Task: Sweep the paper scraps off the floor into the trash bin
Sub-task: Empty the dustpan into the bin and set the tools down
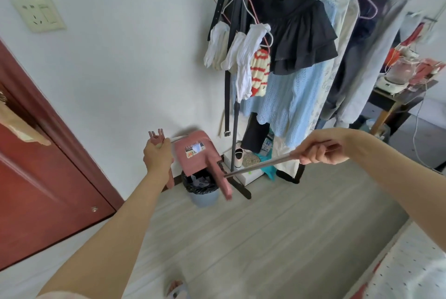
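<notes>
A pink dustpan (191, 161) hangs tilted above the trash bin (205, 199), its open face toward me. Paper scraps (194, 150) cling inside the pan. My left hand (156, 155) grips the dustpan's pink handle (170, 179) just left of the pan. The bin is pale blue with a black bag, and crumpled paper shows inside it. My right hand (319, 151) grips the metal broom handle (260, 166), which slants down and left. The pink broom head (223, 179) sits against the pan's lower edge, over the bin's right rim.
A clothes rack (235, 115) full of hanging garments stands right of the bin, with shoes and boxes at its foot. A red door (41, 178) fills the left. A small table (395, 100) is far right, a bed corner (410, 269) lower right, a slipper (177, 286) near my feet.
</notes>
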Available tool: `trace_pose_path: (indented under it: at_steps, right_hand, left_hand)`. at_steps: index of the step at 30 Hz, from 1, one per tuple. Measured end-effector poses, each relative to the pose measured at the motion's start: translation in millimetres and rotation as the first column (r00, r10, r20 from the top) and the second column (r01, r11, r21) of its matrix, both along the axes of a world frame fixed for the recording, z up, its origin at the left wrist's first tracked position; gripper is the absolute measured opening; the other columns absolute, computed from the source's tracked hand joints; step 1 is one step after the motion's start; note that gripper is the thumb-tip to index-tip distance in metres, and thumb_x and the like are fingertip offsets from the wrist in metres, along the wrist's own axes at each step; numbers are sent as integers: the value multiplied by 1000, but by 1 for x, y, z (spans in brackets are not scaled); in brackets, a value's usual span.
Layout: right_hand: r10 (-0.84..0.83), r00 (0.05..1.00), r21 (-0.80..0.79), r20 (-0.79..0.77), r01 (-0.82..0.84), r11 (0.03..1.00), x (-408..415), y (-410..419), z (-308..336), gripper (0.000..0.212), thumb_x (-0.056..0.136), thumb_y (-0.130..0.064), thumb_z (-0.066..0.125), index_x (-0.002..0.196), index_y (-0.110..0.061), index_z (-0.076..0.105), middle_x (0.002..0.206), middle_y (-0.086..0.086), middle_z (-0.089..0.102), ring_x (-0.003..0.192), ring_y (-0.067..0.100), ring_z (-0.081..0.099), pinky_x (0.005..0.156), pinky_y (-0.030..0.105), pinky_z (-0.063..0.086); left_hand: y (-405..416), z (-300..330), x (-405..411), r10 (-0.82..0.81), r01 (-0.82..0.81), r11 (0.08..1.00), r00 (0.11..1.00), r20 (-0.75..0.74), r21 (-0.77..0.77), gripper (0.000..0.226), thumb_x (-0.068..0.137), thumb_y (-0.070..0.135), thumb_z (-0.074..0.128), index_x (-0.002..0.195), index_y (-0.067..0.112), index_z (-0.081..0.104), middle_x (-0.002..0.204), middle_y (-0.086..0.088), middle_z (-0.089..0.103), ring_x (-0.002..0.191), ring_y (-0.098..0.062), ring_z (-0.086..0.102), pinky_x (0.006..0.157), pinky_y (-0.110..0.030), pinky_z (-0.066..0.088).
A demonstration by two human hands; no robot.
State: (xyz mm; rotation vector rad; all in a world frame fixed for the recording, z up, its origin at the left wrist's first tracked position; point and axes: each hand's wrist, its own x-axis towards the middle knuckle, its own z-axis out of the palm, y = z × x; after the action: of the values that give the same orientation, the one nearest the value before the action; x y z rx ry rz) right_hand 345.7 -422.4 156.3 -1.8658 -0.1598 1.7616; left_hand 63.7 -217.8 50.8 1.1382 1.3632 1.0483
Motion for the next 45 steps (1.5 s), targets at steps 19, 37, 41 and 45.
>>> trace_pose_path:
  at_steps: [19, 37, 41, 45]
  right_hand:
    - [-174, 944, 167, -282, 226, 960, -21, -23, -49, 33, 78, -7, 52, 109, 3, 58, 68, 8, 45, 30, 3, 37, 25, 9, 32]
    - [-247, 910, 94, -334, 293, 951, -10, -16, -42, 29, 84, -5, 46, 108, 8, 56, 71, 11, 47, 27, 5, 37, 24, 10, 32]
    - [-246, 892, 95, -380, 302, 949, -11, -10, -37, 29, 95, -11, 38, 112, 8, 52, 71, 14, 49, 26, 5, 38, 25, 10, 32]
    - [-198, 896, 120, -398, 265, 957, -16, -4, -36, 34, 83, -8, 45, 114, 6, 49, 66, 14, 52, 27, 4, 40, 27, 8, 35]
  left_hand:
    - [-13, 3, -6, 224, -185, 962, 956, 191, -202, 8, 92, 11, 49, 100, 11, 46, 51, -2, 48, 23, -6, 40, 49, -25, 42]
    - [-8, -11, 11, 178, -167, 980, 980, 94, -113, 29, 90, 16, 50, 117, 5, 54, 96, -11, 64, 80, -32, 61, 77, -38, 55]
    - [-10, -4, 17, 129, -127, 991, 990, 51, -43, 35, 92, 18, 52, 124, 4, 52, 119, -20, 63, 107, -43, 62, 91, -46, 52]
    - [-8, 4, 13, 108, -109, 994, 993, 53, 4, 34, 94, 17, 52, 124, 1, 51, 100, -11, 64, 71, -32, 62, 73, -38, 55]
